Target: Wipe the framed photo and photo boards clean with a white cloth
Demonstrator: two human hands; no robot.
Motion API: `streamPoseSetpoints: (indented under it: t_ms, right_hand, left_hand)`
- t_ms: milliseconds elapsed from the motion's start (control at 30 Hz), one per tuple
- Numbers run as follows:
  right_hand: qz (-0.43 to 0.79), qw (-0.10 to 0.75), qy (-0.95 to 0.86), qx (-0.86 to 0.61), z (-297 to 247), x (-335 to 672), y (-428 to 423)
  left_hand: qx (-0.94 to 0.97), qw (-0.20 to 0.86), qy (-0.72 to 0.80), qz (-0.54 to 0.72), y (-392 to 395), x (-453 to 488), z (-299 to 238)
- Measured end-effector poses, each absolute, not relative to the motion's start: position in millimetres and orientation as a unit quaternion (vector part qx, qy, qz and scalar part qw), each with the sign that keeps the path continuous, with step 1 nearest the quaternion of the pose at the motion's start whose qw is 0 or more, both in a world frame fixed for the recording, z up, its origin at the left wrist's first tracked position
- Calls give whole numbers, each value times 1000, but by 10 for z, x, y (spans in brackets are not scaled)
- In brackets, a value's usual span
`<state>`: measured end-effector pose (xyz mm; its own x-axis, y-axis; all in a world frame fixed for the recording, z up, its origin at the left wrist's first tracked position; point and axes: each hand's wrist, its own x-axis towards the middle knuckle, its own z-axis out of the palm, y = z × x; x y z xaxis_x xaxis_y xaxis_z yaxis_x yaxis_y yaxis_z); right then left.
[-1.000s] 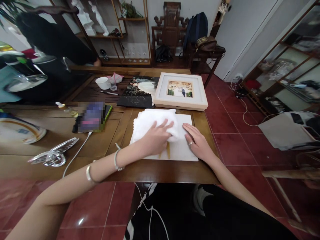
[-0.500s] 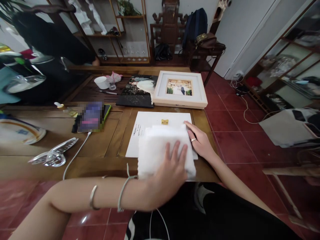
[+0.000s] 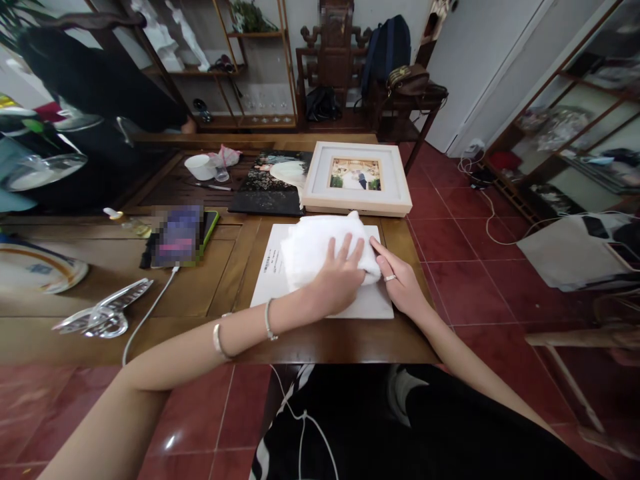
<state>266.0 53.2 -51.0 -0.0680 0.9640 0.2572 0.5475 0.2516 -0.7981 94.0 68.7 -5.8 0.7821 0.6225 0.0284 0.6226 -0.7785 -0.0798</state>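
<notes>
A folded white towel (image 3: 313, 250) lies bunched over the middle and upper part of a white board (image 3: 264, 283). Pressing down on the towel from above is my left hand (image 3: 343, 277), three fingers spread across it and the inner side curled into the cloth. The towel's right end is bunched up beside that hand. At the board's right edge, my right hand (image 3: 400, 280), with a ring, grips the board; its fingertips touch the edge close to the towel. Printed text and a barcode show on the board's left side.
Behind the board are a framed photo (image 3: 407, 187) and a dark photo print (image 3: 260, 197). To the left lie a phone (image 3: 177, 233) with a white cable, a clear hair claw clip (image 3: 107, 313), a dropper bottle (image 3: 135, 227) and a white cup (image 3: 200, 167).
My left hand has pushed the towel forward, away from me. The board's near edge is now uncovered, and the small yellowish piece on the board is hidden. My right hand stays at the board's edge.
</notes>
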Motion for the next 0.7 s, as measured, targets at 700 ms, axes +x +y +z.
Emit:
streamPoseSetpoints:
  t_ms: [700]
  right_hand:
    - [181, 364, -737, -540, -529, 2637, 535]
  left_hand:
    - [-960, -42, -278, 8, 163, 469, 303]
